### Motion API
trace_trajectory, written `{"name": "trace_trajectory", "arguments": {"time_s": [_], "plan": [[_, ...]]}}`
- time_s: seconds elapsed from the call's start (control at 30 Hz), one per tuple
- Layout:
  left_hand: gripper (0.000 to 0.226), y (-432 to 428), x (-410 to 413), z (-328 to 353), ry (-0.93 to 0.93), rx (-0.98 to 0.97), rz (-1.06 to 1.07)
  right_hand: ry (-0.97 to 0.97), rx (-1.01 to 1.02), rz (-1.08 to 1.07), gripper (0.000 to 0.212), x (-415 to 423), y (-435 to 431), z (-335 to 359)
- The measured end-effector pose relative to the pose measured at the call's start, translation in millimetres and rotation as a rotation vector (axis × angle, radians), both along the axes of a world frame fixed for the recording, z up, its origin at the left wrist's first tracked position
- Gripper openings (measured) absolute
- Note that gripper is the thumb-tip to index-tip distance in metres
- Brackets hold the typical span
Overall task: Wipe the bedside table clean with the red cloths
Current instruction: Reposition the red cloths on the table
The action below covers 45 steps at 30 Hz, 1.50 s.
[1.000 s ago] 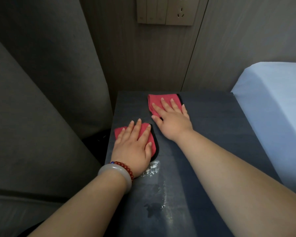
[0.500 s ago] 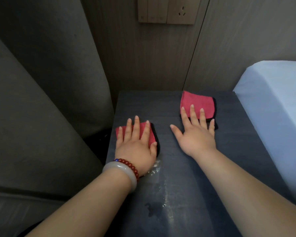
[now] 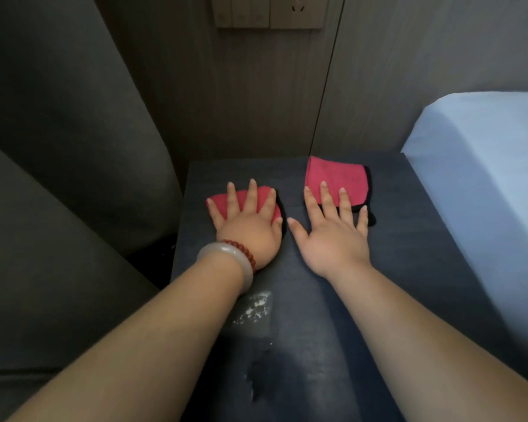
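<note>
Two folded red cloths with black edging lie on the dark bedside table [image 3: 424, 248]. My left hand [image 3: 247, 229] presses flat on the left red cloth [image 3: 220, 202] near the table's left edge, fingers spread and straight. My right hand [image 3: 333, 236] lies flat with its fingertips on the near edge of the right red cloth [image 3: 339, 175], which sits toward the back of the table. A white powdery smear [image 3: 255, 306] and a wet patch [image 3: 256, 382] mark the tabletop nearer to me, between my forearms.
A grey upholstered seat [image 3: 67, 147] stands against the table's left side. A bed with a pale blue sheet [image 3: 485, 178] borders the right side. A wood-panelled wall with a socket panel [image 3: 269, 13] rises behind the table.
My right hand slid its cloth from the table's back middle to the right. My left hand pushed its cloth farther back, uncovering the white smear.
</note>
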State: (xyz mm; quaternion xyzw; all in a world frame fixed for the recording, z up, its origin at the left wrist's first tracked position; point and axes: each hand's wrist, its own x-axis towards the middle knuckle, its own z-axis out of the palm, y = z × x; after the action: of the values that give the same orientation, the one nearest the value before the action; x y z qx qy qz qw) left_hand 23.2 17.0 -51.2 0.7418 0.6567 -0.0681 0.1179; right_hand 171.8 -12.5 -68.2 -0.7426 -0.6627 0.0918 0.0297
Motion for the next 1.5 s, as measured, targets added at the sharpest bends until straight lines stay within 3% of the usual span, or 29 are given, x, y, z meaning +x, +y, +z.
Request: {"name": "trace_trajectory", "arguments": {"time_s": [0.1, 0.33, 0.57, 0.8, 1.0, 1.2, 1.4, 1.5], "plan": [[0.058, -9, -11, -4, -0.031, 0.062, -0.081, -0.003, 0.006, -0.003, 0.067, -1, 0, -1], [0.057, 84, -16, 8, -0.027, -0.077, 0.157, 0.021, 0.008, -0.002, 0.061, 2, 0, 0], [0.056, 15, 9, -7, -0.068, 0.073, -0.134, 0.017, 0.010, -0.002, 0.062, 1, 0, -1], [0.056, 106, -35, 4, -0.054, -0.062, 0.197, 0.031, 0.010, 0.011, 0.062, 3, 0, 0], [0.055, 31, 8, -8, -0.062, 0.073, -0.099, 0.032, 0.031, 0.010, 0.058, 3, -1, -1], [0.056, 76, -40, 0, -0.042, -0.020, 0.200, 0.020, 0.022, 0.017, 0.058, 2, 0, -1], [0.055, 9, -18, -10, -0.086, 0.101, -0.115, 0.022, 0.023, 0.005, 0.057, 2, -1, 0], [0.055, 58, -53, 1, -0.063, -0.042, 0.093, 0.025, 0.016, 0.012, 0.057, 2, -2, 0]]}}
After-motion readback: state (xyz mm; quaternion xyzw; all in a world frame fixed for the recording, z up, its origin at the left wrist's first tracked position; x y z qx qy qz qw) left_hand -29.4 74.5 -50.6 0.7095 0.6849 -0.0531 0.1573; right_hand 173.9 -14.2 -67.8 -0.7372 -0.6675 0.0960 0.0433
